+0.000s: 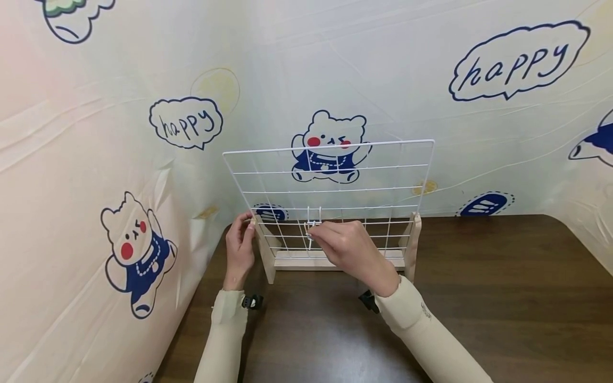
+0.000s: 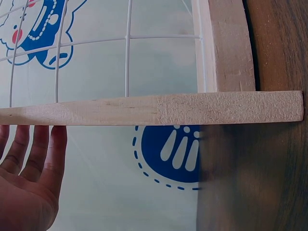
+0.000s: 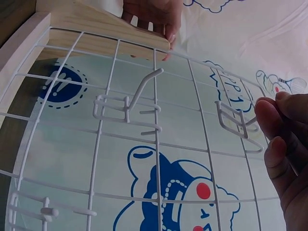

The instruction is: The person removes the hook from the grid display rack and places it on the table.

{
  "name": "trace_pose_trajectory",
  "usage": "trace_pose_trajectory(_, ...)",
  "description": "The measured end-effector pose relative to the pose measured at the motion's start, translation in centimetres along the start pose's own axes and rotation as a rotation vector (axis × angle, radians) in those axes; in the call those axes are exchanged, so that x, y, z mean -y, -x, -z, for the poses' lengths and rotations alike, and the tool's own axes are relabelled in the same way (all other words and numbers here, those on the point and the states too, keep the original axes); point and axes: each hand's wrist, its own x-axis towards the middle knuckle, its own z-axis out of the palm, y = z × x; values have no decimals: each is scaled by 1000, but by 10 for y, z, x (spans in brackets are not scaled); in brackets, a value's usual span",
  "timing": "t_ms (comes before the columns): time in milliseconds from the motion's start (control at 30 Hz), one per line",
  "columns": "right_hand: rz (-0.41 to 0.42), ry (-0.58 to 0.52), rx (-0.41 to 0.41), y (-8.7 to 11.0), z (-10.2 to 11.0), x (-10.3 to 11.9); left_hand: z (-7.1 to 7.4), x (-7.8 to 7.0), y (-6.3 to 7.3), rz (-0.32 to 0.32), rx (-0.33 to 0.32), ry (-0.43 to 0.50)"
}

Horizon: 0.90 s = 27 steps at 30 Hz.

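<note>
A white wire grid (image 1: 335,171) stands tilted in a pale wooden stand (image 1: 340,262) on the table. My left hand (image 1: 239,250) holds the upper end of the left wooden side panel (image 2: 192,108), its fingers against the wood in the left wrist view. With thumb and fingertips, my right hand (image 1: 349,247) pinches the arm of a white wire hook (image 3: 233,120), which lies against the grid. A second wire hook (image 3: 127,109) hangs on the grid near it, and another wire hook (image 3: 45,211) shows at the lower left of the right wrist view.
The dark brown wooden table (image 1: 488,287) extends to the right and in front of the stand. Behind and to the left hangs a pale cloth (image 1: 258,48) printed with bears and "happy" bubbles. Black wrist straps (image 1: 252,302) sit at the sleeves.
</note>
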Motion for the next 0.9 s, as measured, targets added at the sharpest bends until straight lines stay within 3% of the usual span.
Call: trace_pose_trajectory(900, -15, -28, 6, 19, -2, -2, 0, 1, 0, -21, -3, -6)
